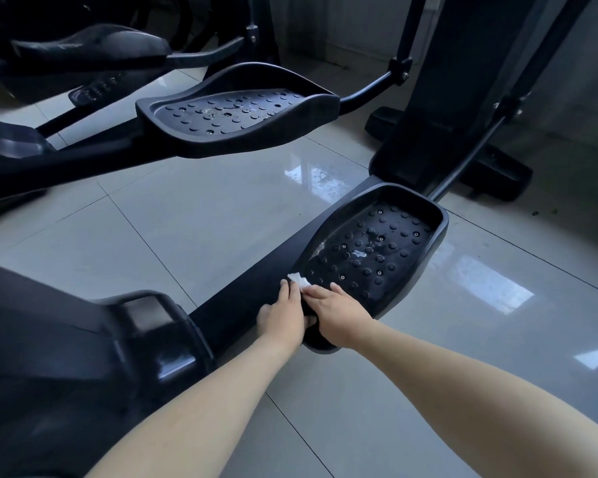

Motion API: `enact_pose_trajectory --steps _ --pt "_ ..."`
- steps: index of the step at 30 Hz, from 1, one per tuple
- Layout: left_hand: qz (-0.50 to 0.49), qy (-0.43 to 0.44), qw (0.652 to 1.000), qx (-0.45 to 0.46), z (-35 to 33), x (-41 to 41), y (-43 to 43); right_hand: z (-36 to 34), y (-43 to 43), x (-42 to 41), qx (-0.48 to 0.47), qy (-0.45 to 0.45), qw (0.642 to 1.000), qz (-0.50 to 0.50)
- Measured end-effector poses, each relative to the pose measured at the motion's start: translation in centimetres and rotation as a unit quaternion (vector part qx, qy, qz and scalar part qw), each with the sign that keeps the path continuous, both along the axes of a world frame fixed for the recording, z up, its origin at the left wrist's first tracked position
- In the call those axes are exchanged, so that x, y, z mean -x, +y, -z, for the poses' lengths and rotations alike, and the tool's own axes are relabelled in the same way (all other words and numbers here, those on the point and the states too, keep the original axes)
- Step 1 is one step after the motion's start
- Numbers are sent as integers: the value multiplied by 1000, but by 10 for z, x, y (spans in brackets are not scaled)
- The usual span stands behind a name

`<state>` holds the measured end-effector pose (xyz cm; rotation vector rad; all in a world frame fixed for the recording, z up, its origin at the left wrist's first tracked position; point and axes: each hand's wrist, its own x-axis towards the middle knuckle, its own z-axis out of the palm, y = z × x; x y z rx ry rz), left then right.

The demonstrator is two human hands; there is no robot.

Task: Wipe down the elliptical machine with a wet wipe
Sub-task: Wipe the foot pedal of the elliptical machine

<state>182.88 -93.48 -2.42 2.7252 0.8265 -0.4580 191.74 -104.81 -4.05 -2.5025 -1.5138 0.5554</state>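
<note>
Head view: your left hand (283, 317) and right hand (339, 313) lie side by side at the heel rim of the elliptical machine's (66, 357) near pedal (394, 243), fingers straight and flat. The wet wipe (297, 280) shows only as a white scrap at their fingertips, the rest hidden. You cannot tell which hand pins it.

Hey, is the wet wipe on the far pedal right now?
No, the wet wipe lies at the near end of the nearer pedal, touched by the left hand and the right hand.
</note>
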Motion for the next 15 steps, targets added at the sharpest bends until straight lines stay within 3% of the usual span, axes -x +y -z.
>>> enact_pose_trajectory --steps 3,5,9,15 --pt "50 19 998 -42 -6 6 -10 -25 -22 -13 66 -74 992 72" --pt "72 24 996 -46 -5 12 -16 -41 -40 -18 125 -75 983 114" --pt "94 19 995 -41 -6 10 -30 -51 -64 10 139 -27 985 99" --pt "87 22 996 -12 -15 11 -38 -39 -64 9 154 -51 985 61"
